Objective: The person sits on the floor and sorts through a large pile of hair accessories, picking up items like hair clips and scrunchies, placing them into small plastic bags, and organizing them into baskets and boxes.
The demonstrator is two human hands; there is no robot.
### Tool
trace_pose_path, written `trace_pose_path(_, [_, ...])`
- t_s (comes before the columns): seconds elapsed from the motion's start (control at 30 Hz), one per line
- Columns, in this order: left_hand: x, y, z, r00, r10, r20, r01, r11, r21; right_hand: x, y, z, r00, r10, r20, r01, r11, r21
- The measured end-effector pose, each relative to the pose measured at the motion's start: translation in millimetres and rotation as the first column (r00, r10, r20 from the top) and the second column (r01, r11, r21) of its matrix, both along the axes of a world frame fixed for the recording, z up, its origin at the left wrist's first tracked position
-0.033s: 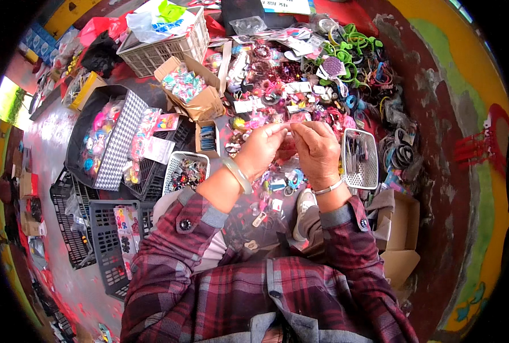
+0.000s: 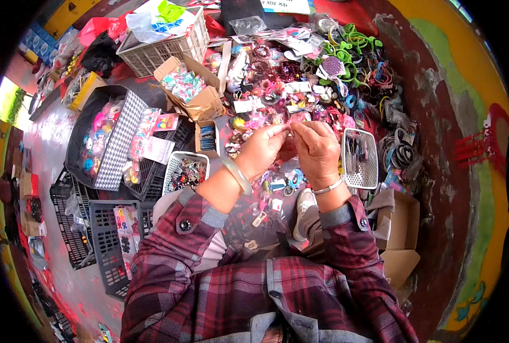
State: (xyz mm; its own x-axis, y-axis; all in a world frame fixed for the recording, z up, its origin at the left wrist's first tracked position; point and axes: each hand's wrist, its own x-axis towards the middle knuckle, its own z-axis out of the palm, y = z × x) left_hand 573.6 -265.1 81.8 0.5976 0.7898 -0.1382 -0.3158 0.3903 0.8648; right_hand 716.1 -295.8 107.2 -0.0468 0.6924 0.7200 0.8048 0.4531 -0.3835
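Observation:
My left hand (image 2: 262,150) and my right hand (image 2: 317,151) meet over a broad pile of small hair accessories (image 2: 274,94). Thumb and fingers of both are pinched together, fingertips touching. Whatever sits between them is too small and too hidden to name; a reddish, see-through patch shows just below the fingertips. A pale bangle (image 2: 237,175) circles my left wrist, and a thin silvery bracelet (image 2: 329,187) my right. Closest to my right hand stands a white perforated basket (image 2: 360,184) with thin dark items inside. Another white basket (image 2: 207,166), full of small mixed pieces, is beside my left forearm.
Green headbands (image 2: 357,43) lie at the pile's far right. On the left are a cardboard box (image 2: 200,111) of small packets, a black case (image 2: 77,134) and dark plastic crates (image 2: 103,228). An open carton (image 2: 406,228) is by my right elbow; my shoe (image 2: 306,200) shows below my hands.

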Motion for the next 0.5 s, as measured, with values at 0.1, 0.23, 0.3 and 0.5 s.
trace_pose_path(0.1, [1,6,-25,0.980,0.059,-0.192,0.026,0.911,0.411,-1,-2,3,0.993,-0.023,0.113,0.026,0.999,-0.029])
trace_pose_path(0.23, [2,5,-32,0.939,0.089,-0.331,0.095,0.860,0.501,2,-3,4,0.960,-0.014,0.279,0.018,1.000,-0.011])
trace_pose_path(0.3, [3,4,-33,0.918,0.096,-0.385,0.114,0.865,0.488,1,-2,1,0.935,-0.019,0.355,0.010,1.000,0.026])
trace_pose_path(0.5, [4,2,-24,0.853,0.239,-0.465,0.161,0.726,0.669,-1,-2,1,0.935,-0.012,0.354,0.011,1.000,0.003])
